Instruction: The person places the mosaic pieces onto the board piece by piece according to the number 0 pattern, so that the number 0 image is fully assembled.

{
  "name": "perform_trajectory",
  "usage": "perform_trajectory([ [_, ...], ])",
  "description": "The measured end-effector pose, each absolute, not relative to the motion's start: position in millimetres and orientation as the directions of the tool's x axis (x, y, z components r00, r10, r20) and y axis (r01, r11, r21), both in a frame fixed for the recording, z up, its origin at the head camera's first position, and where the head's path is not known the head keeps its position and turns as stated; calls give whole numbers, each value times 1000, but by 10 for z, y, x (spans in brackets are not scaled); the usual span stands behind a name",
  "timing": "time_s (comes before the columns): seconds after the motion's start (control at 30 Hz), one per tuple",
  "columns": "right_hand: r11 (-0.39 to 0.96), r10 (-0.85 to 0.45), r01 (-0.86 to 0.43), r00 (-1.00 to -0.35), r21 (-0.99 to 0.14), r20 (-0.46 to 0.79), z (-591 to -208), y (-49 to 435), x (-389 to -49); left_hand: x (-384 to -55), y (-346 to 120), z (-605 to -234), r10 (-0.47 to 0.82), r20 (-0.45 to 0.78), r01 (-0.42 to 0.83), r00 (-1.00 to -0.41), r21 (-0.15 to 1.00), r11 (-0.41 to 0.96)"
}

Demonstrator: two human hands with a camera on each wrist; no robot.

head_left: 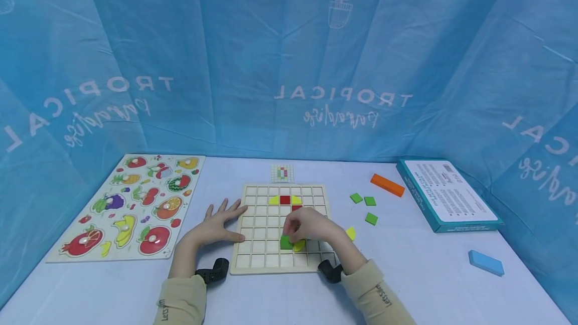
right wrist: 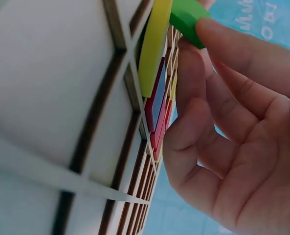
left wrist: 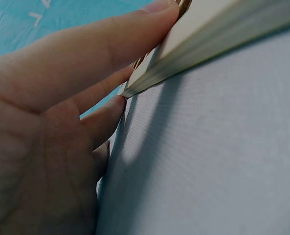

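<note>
A wooden grid board lies in front of the person, with red squares and yellow rounded pieces set in some cells. The right hand is over the board and pinches a green square tile between thumb and fingers. In the right wrist view the tile is tilted, close by a yellow piece. The left hand has its fingers spread, with thumb and fingertips at the board's left edge. Part of the board is hidden under the right hand.
Several green squares and a yellow piece lie right of the board. A small pattern card is behind it. A fruit puzzle is at left; an orange block, a teal box and a blue block are at right.
</note>
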State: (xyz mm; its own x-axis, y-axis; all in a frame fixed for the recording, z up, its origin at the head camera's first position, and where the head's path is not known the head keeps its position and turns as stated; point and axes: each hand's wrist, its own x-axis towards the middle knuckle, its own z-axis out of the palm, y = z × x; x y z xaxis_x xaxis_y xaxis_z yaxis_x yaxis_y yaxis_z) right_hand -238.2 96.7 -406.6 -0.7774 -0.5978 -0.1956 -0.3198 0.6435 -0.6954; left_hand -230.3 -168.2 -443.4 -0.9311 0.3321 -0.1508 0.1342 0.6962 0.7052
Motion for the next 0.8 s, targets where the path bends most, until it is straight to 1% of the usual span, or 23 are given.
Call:
perform_trajectory([
  [0.27,665,-606,-344,-768,-663,-209,-4065,954,-2344,-2292,-1686,-4432,336,-144,139,-931,711,690],
  [0.67,681,-575,-311,-788,-663,-221,-4052,947,-2336,-2291,-1684,-4421,336,-144,141,-931,707,693],
  [0.8,687,-574,-318,-789,-653,-219,-4057,949,-2342,-2292,-1683,-4418,337,-141,144,-931,705,694],
])
